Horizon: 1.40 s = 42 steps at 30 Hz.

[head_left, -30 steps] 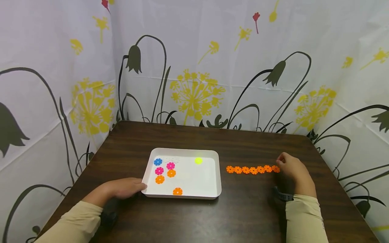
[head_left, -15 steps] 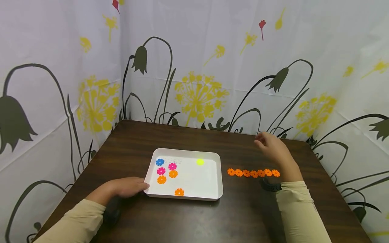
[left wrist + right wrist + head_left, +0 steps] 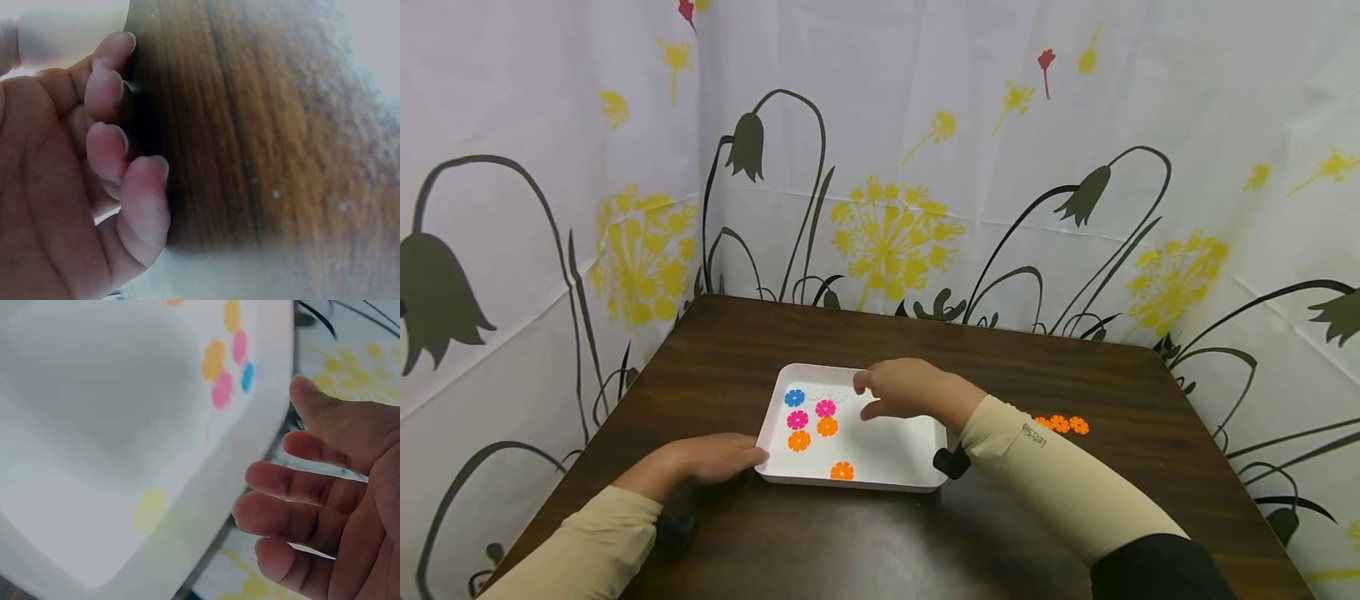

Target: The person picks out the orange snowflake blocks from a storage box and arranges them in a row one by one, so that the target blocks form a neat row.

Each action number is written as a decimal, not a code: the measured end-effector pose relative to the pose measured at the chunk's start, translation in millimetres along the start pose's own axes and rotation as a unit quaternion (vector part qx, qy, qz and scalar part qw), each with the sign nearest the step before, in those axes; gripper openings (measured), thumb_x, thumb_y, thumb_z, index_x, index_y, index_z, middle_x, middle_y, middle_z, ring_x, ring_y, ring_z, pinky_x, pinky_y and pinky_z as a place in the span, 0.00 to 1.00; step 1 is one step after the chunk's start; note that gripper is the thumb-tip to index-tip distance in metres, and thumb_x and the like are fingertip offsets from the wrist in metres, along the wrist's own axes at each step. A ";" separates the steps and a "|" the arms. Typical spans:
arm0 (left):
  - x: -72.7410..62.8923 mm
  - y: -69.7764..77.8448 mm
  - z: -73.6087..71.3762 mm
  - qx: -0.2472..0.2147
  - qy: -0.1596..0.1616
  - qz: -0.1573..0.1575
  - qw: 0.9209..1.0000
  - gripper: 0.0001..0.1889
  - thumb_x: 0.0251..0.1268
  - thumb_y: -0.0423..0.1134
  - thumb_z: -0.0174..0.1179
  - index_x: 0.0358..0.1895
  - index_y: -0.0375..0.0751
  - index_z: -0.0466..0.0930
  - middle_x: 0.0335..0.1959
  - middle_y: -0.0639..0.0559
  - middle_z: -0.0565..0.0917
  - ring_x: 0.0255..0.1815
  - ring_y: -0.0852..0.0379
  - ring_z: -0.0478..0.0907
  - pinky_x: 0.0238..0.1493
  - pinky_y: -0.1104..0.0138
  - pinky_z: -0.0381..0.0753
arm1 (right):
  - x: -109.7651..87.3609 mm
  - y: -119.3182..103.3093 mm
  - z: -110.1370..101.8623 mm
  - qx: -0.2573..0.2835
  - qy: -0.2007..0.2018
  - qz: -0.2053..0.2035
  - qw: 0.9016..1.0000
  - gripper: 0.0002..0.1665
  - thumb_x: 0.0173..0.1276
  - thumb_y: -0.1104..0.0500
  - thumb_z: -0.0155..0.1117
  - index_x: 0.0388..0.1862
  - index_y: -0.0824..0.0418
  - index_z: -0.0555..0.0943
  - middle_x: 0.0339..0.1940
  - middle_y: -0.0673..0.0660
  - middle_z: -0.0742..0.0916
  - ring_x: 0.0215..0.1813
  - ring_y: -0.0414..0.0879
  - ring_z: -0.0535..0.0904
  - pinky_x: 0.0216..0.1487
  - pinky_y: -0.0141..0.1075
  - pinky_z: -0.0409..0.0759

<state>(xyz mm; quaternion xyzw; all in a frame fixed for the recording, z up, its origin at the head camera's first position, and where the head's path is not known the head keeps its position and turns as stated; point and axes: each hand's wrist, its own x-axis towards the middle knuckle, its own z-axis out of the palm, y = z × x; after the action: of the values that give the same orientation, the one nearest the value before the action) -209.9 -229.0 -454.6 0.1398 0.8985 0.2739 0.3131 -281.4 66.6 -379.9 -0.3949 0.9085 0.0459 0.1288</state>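
A shallow white tray (image 3: 887, 457) lies on the brown table, holding several small flower-shaped discs. My left hand (image 3: 711, 458) holds its near left corner, thumb at the rim and fingers curled beside the wall. Over the tray's middle hovers my right hand (image 3: 913, 389), fingers spread and holding nothing. Left of it are a blue disc (image 3: 794, 398), pink discs (image 3: 825, 408), orange discs (image 3: 799, 440) and faint clear ones (image 3: 827, 394). A yellow disc (image 3: 150, 509) shows in the right wrist view; the right hand hides it in the head view.
Right of the tray, a row of orange discs (image 3: 1059, 424) lies on the table (image 3: 820, 542), partly hidden by the right sleeve (image 3: 1045, 475). A white curtain (image 3: 880, 125) printed with flowers hangs behind the table and along its sides.
My right hand has left the right end of the orange row, risen, and swung left to above the tray. The left hand stays at the tray's corner.
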 end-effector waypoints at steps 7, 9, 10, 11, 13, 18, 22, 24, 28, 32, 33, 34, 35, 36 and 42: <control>0.2 1.1 -0.1 -0.003 0.000 -0.005 1.000 0.28 0.74 0.50 0.50 0.65 0.31 0.71 0.60 0.37 0.77 0.64 0.33 0.69 0.67 0.38 0.63 | 20.3 -37.9 12.5 -0.048 -0.062 -0.029 0.996 0.26 0.64 0.40 0.67 0.57 0.48 0.79 0.45 0.46 0.86 0.43 0.40 0.80 0.46 0.35 0.81; 0.0 2.4 -1.0 0.000 0.003 -0.003 1.000 0.27 0.74 0.49 0.50 0.64 0.31 0.72 0.58 0.38 0.77 0.63 0.34 0.71 0.68 0.39 0.63 | 20.7 -47.9 16.5 -0.064 -0.078 -0.037 0.994 0.26 0.63 0.40 0.68 0.56 0.48 0.79 0.44 0.45 0.86 0.42 0.40 0.80 0.43 0.35 0.80; 0.1 2.7 -1.3 0.001 0.004 -0.002 1.000 0.25 0.74 0.49 0.50 0.63 0.32 0.73 0.56 0.39 0.78 0.61 0.36 0.72 0.67 0.39 0.64 | 20.6 -52.6 18.9 -0.076 -0.086 -0.039 0.993 0.25 0.63 0.40 0.68 0.56 0.48 0.79 0.42 0.45 0.86 0.40 0.40 0.79 0.41 0.34 0.79; 0.3 2.9 -1.4 0.001 0.004 -0.002 1.000 0.25 0.74 0.49 0.50 0.63 0.33 0.73 0.56 0.40 0.78 0.60 0.37 0.73 0.67 0.39 0.65 | 20.1 -57.0 21.2 -0.087 -0.094 -0.040 0.991 0.24 0.63 0.41 0.69 0.55 0.48 0.79 0.40 0.45 0.86 0.38 0.40 0.78 0.39 0.34 0.79; 1.1 2.9 -0.9 0.004 0.004 0.004 1.000 0.23 0.74 0.48 0.50 0.61 0.35 0.75 0.53 0.43 0.79 0.58 0.40 0.74 0.66 0.40 0.66 | 18.3 -64.5 26.6 -0.110 -0.109 -0.045 0.987 0.24 0.62 0.43 0.70 0.54 0.47 0.78 0.34 0.46 0.84 0.35 0.40 0.77 0.35 0.33 0.77; 2.6 2.1 1.9 0.003 0.003 0.009 1.000 0.20 0.73 0.48 0.51 0.56 0.36 0.77 0.47 0.46 0.80 0.52 0.45 0.75 0.64 0.42 0.70 | 14.7 -74.0 39.4 -0.146 -0.112 -0.051 0.982 0.23 0.60 0.45 0.73 0.51 0.46 0.76 0.25 0.46 0.81 0.29 0.41 0.74 0.30 0.32 0.75; 1.8 2.2 3.7 0.003 0.006 0.006 1.000 0.20 0.73 0.47 0.50 0.56 0.36 0.77 0.49 0.45 0.80 0.53 0.43 0.75 0.64 0.41 0.69 | 15.1 -73.8 46.4 -0.151 -0.104 -0.050 0.982 0.23 0.59 0.44 0.73 0.50 0.44 0.75 0.24 0.45 0.80 0.28 0.41 0.74 0.28 0.32 0.73; 0.8 3.1 3.7 0.001 0.008 0.004 1.000 0.21 0.73 0.47 0.50 0.59 0.36 0.76 0.53 0.42 0.79 0.57 0.40 0.74 0.66 0.40 0.67 | 15.7 -72.6 48.4 -0.150 -0.102 -0.052 0.982 0.22 0.59 0.45 0.73 0.49 0.44 0.75 0.23 0.45 0.79 0.28 0.41 0.74 0.28 0.33 0.73; 0.5 3.9 2.9 0.003 0.008 0.008 1.000 0.23 0.73 0.47 0.50 0.61 0.33 0.74 0.57 0.39 0.78 0.61 0.36 0.73 0.67 0.39 0.64 | 17.1 -69.6 50.3 -0.140 -0.102 -0.056 0.983 0.19 0.60 0.50 0.73 0.47 0.45 0.75 0.25 0.46 0.80 0.29 0.42 0.74 0.30 0.32 0.74; 0.9 3.1 3.1 -0.003 0.005 0.003 1.000 0.24 0.74 0.47 0.50 0.62 0.33 0.73 0.58 0.38 0.78 0.62 0.36 0.72 0.68 0.39 0.64 | 16.6 -67.2 50.0 -0.108 -0.117 -0.060 0.985 0.17 0.62 0.53 0.72 0.47 0.48 0.76 0.27 0.47 0.80 0.30 0.42 0.74 0.34 0.31 0.76; 0.8 2.8 3.2 -0.003 0.004 0.001 1.000 0.24 0.74 0.47 0.50 0.63 0.33 0.73 0.59 0.38 0.78 0.62 0.35 0.72 0.68 0.39 0.63 | 16.3 -66.7 49.4 -0.096 -0.117 -0.064 0.986 0.16 0.62 0.54 0.72 0.46 0.49 0.76 0.27 0.47 0.81 0.30 0.42 0.74 0.34 0.31 0.76; 0.8 2.5 3.2 -0.004 0.005 -0.002 1.000 0.25 0.74 0.47 0.50 0.63 0.32 0.73 0.59 0.37 0.77 0.63 0.35 0.71 0.68 0.39 0.63 | 15.9 -66.0 48.7 -0.077 -0.114 -0.068 0.988 0.15 0.63 0.55 0.71 0.45 0.50 0.76 0.26 0.47 0.81 0.30 0.42 0.74 0.34 0.30 0.76; 0.5 2.3 3.1 -0.001 0.005 -0.001 1.000 0.25 0.74 0.47 0.50 0.63 0.32 0.72 0.59 0.37 0.77 0.63 0.34 0.71 0.68 0.39 0.63 | 15.2 -65.6 47.4 -0.059 -0.107 -0.073 0.990 0.13 0.64 0.55 0.70 0.44 0.50 0.76 0.26 0.47 0.80 0.30 0.41 0.74 0.35 0.29 0.76; 0.4 1.9 2.8 0.002 0.006 -0.001 1.000 0.26 0.74 0.48 0.50 0.64 0.31 0.72 0.60 0.36 0.77 0.64 0.34 0.70 0.68 0.39 0.62 | 14.7 -64.7 46.5 -0.042 -0.098 -0.080 0.991 0.12 0.65 0.55 0.69 0.43 0.50 0.76 0.26 0.47 0.80 0.29 0.41 0.74 0.34 0.28 0.75; -2.0 1.4 1.0 0.008 0.007 0.004 1.000 0.27 0.74 0.48 0.49 0.65 0.30 0.71 0.60 0.35 0.76 0.64 0.32 0.69 0.68 0.39 0.62 | 4.9 -58.2 43.1 0.025 -0.032 -0.119 0.992 0.10 0.66 0.55 0.68 0.45 0.49 0.79 0.31 0.44 0.83 0.32 0.38 0.75 0.36 0.25 0.76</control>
<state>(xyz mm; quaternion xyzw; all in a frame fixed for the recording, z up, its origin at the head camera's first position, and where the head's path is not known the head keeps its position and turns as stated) -207.7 -228.3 -453.5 0.1440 0.9025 0.2685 0.3044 -233.6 31.3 -421.6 -0.4954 0.8512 0.0199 0.1720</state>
